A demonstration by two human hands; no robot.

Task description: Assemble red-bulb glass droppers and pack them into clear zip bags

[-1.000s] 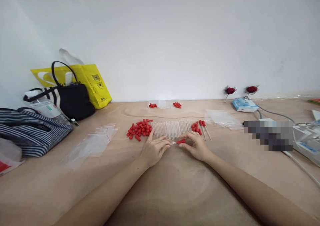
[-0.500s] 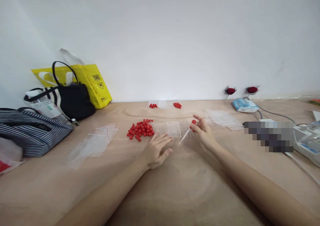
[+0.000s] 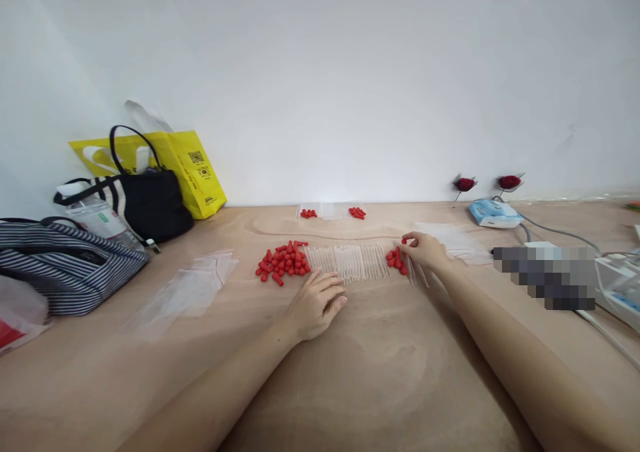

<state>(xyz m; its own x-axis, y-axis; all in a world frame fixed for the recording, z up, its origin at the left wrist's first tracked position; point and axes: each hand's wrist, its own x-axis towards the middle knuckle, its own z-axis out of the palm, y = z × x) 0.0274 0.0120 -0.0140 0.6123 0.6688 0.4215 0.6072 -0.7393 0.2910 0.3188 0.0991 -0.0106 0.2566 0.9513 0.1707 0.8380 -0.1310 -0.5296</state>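
Note:
My right hand (image 3: pixel 424 251) has its fingertips closed on the red bulb of a glass dropper, at the right end of the row. Beneath and beside those fingers lie several red-bulbed droppers (image 3: pixel 397 261), their clear tubes partly hidden by the hand. My left hand (image 3: pixel 316 307) rests on the table with fingers stretched out and nothing held. Its fingertips touch or nearly touch the near ends of a long row of thin glass tubes (image 3: pixel 350 261). Left of that row is a heap of loose red rubber bulbs (image 3: pixel 285 261).
Clear plastic bags (image 3: pixel 193 291) lie at left, and more bags (image 3: pixel 450 239) at right. Near the wall, small bags hold red-bulbed pieces (image 3: pixel 357 213). Handbags and a yellow bag (image 3: pixel 200 185) stand at left. A blue tissue pack (image 3: pixel 495 213) and cables are at right.
My right hand has moved right with the dropper, from over the tubes to beside the row's right end, uncovering several red-bulbed droppers there. My left hand has hardly moved.

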